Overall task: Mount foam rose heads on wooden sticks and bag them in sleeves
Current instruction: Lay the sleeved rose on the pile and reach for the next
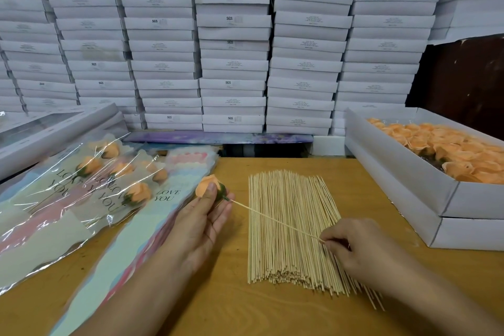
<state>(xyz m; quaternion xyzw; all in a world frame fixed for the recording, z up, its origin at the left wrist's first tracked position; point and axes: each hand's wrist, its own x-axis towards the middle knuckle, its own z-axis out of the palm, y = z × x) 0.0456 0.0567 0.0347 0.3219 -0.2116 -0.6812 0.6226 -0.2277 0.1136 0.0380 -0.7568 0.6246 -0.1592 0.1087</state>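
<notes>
left hand [203,217] grips rose head [209,185] — right hand [347,247] pinches stick [275,220]

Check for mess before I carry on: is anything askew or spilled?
Nothing spilled. A few sticks fan out askew at the near right corner of the stick pile, near the right hand.

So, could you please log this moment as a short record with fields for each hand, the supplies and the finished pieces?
left hand: holds an orange rose head
right hand: pinches a stick whose tip meets the rose's green base
stick pile: on the table, under the right hand
rose box: right, open, full of orange heads
bagged roses: left, in "LOVE YOU" sleeves
</notes>
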